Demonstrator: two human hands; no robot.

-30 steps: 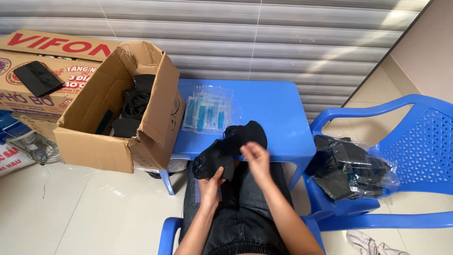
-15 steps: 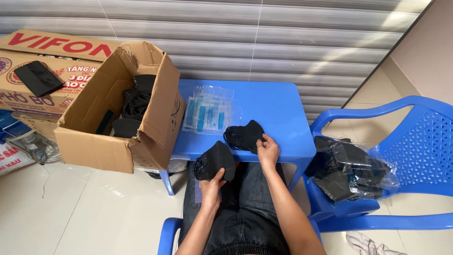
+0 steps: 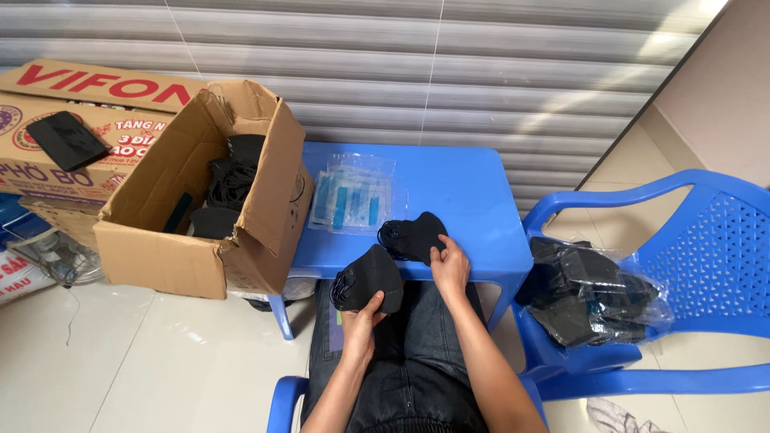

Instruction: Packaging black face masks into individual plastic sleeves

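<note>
Left hand [image 3: 362,321] is closed around a stack of black face masks [image 3: 369,279], thumb on top, fingers under. That stack hangs off the near edge of the blue table [image 3: 457,180], over the lap, just clear of the table rim.

Right hand [image 3: 450,267] is pinched on the near edge of a second black stack [image 3: 413,236], which lies flat on the table close to the front edge. Fingers are partly curled and the thumb presses the corner. The two stacks are near each other but not touching.

Table edges: the front edge runs just above the knees, the right edge ends near the blue chair [image 3: 706,240], and the left edge butts against the cardboard box [image 3: 192,232]. The back and right of the tabletop are bare, so there is room to slide things there. On the left of the table lies a pile of clear plastic sleeves [image 3: 353,196] with blue strips, just beside the stack on the table.

The open box stands tilted on the floor at the left, flaps up, with more black masks [image 3: 233,180] inside; its right flap overhangs the table corner. Behind it is a larger printed carton [image 3: 48,168] with one black mask [image 3: 66,140] on top. The chair seat on the right holds bagged black masks [image 3: 589,293], well apart from the hands. The rear wall is a ribbed metal shutter [image 3: 401,72].
</note>
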